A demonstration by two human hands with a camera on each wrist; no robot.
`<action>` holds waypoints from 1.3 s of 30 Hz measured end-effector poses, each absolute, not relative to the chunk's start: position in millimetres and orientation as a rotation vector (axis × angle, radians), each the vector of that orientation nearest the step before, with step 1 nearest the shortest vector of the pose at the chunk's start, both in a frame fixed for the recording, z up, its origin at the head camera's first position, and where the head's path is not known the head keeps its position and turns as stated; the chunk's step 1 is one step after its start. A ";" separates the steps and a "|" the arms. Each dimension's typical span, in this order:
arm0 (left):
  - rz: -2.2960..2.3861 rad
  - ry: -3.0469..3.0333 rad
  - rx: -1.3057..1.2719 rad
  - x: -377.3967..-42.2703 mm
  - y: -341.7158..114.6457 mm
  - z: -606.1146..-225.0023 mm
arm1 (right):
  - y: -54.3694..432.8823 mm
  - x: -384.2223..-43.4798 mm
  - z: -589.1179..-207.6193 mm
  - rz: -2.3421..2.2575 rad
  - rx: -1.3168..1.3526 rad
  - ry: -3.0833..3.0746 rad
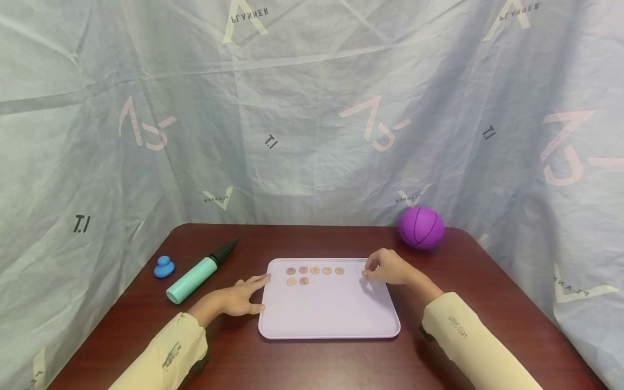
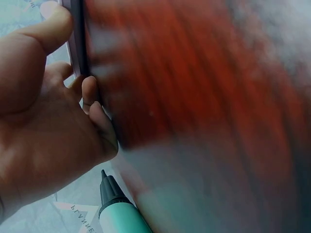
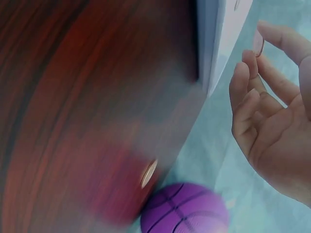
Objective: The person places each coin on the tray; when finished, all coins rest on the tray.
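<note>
A white rectangular tray [image 1: 331, 319] lies on the table, with several copper-coloured coins [image 1: 315, 270] in a row along its far side and two more in a second row at the left. My left hand [image 1: 238, 299] rests at the tray's left edge, fingers spread and thumb touching the rim. Over the tray's far right corner, my right hand [image 1: 387, 267] pinches a coin [image 3: 260, 42] between thumb and fingertip. Another coin [image 3: 149, 174] lies on the table close to the purple ball in the right wrist view; the head view does not show it.
A purple ball [image 1: 421, 228] sits at the back right of the brown table [image 1: 292, 368]. On the left lie a mint-green hand pump [image 1: 192, 279] with a black nozzle and a blue rubber duck [image 1: 164, 267]. Grey printed cloth [image 1: 312, 162] hangs behind.
</note>
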State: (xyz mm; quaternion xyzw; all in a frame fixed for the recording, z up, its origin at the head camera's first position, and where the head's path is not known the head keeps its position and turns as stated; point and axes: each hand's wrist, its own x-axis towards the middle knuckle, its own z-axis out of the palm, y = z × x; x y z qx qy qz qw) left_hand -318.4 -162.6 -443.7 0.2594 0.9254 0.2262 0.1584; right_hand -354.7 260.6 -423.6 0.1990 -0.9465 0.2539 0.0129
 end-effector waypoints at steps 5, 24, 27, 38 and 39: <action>0.656 2.641 0.733 -317.8 -161.7 -443.6 | 233.6 -355.2 -424.3 0.754 0.737 -2.942; 0.652 2.633 0.723 -319.4 -163.0 -442.5 | 167.3 -358.4 -419.4 0.614 0.966 -3.000; 0.651 2.631 0.713 -319.3 -162.9 -442.3 | 159.1 -360.4 -421.3 0.610 0.963 -3.009; 0.653 2.633 0.727 -319.2 -162.1 -442.1 | 139.3 -366.7 -432.2 0.596 0.854 -3.022; 0.653 2.634 0.729 -319.4 -161.8 -442.4 | 138.8 -366.6 -432.6 0.605 0.843 -3.026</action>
